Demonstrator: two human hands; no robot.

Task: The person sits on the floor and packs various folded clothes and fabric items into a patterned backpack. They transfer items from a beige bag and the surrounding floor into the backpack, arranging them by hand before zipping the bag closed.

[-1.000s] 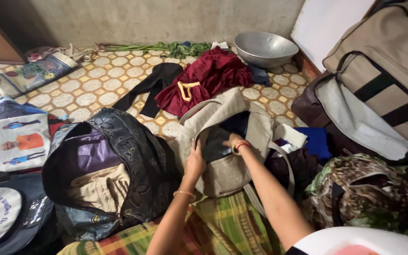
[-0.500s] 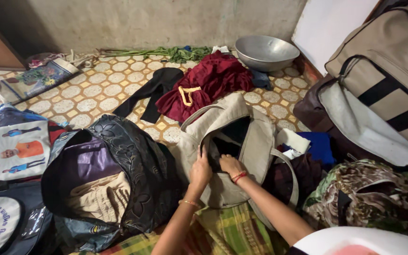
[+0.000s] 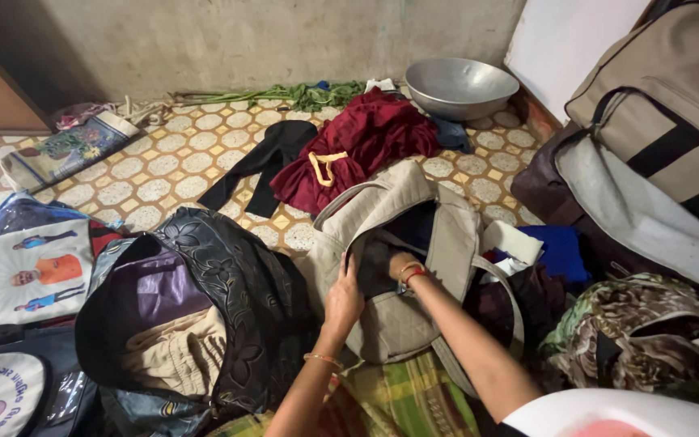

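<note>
A beige quilted bag [image 3: 398,324] with long handles stands open on the floor in front of me. My left hand [image 3: 343,295] grips the near-left rim of its opening, and a thin bangle sits on that wrist. My right hand [image 3: 402,265], with red bangles at the wrist, reaches down into the opening. Its fingers are sunk among dark clothes [image 3: 372,257] inside the bag, and their grip is hidden.
A black embossed bag [image 3: 236,279] with purple lining gapes at left, printed bags [image 3: 26,267] beyond it. A maroon garment [image 3: 357,146], black garment [image 3: 269,158] and metal bowl [image 3: 459,85] lie behind. At right are a big beige suitcase [image 3: 673,121], blue cloth [image 3: 564,251] and camouflage bag [image 3: 641,332].
My right hand came back to the bag's front rim half a second ago and has now pushed down inside again. My left hand has stayed on the rim.
</note>
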